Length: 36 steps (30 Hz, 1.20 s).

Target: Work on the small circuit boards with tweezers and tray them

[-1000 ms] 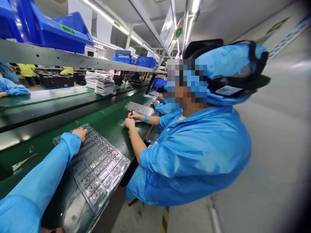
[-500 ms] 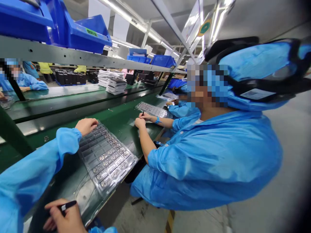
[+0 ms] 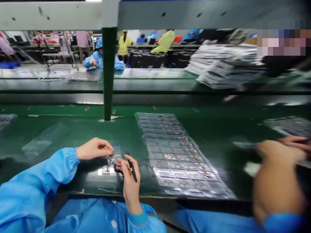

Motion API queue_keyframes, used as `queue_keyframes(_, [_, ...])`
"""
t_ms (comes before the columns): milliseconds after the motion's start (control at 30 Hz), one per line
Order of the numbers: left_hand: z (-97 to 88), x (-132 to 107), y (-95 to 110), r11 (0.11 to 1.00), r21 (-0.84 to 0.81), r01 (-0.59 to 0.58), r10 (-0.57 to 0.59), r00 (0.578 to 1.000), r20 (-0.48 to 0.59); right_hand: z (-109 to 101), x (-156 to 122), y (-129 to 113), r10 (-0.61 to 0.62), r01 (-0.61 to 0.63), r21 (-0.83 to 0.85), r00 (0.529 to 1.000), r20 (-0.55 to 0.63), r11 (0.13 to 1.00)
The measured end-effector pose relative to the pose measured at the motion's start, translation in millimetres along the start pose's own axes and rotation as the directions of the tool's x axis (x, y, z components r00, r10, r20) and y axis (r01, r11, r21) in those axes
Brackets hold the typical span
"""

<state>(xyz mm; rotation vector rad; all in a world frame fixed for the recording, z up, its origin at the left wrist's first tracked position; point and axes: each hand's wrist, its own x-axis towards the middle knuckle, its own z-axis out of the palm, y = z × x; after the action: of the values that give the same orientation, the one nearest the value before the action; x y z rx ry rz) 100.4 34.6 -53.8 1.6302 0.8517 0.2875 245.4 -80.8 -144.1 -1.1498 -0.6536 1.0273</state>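
Observation:
My left hand (image 3: 94, 149) pinches a small metal part (image 3: 111, 156) between thumb and fingertips, just above the green bench in front of me. Black tweezers (image 3: 132, 166) rest in my right hand (image 3: 131, 179), their tips pointing up and away from the part. Beneath the hands lies a clear film (image 3: 116, 149) and a white label with small black marks (image 3: 105, 171). To the right of my right hand is a clear plastic tray (image 3: 157, 142) with rows of compartments, many holding small metal parts.
A co-worker's blurred arm (image 3: 277, 174) reaches in at the right, near another tray (image 3: 289, 124). A green post (image 3: 109, 74) stands behind my hands. Loose small parts (image 3: 87, 109) lie along the back strip. Stacked white sheets (image 3: 218, 64) sit beyond.
My view has swung left to the bench before me. My left hand has moved from the tray's far end to beside my right hand, now pinching a small part.

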Motion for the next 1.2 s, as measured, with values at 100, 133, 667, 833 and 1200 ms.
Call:
queue_keyframes(100, [7.0, -22, -26, 0.998, -0.022, 0.065, -0.066, 0.997, -0.047, 9, -4, -4, 0.085, -0.083, -0.018, 0.98, 0.18, 0.996])
queue_keyframes(133, [9.4, -26, -31, 0.997, -0.024, 0.072, -0.073, 0.995, -0.063, 12, -6, -5, 0.107, -0.102, -0.03, 0.968, 0.229, 0.994])
queue_keyframes(667, [21.1, -26, -54, 0.993, -0.114, -0.033, 0.006, 0.974, -0.227, 27, -12, -1, 0.069, -0.03, -0.194, 0.979, 0.194, 0.98])
queue_keyframes(833, [18.4, -28, -56, 0.998, -0.037, -0.057, 0.047, 0.974, -0.222, 28, -10, 1, 0.098, -0.064, -0.183, 0.978, 0.185, 0.981])
queue_keyframes(1200, [5.2, -31, -52, 0.996, 0.084, 0.013, 0.007, 0.972, -0.234, 4, -6, -8, 0.047, -0.035, -0.254, 0.998, 0.039, 0.966])
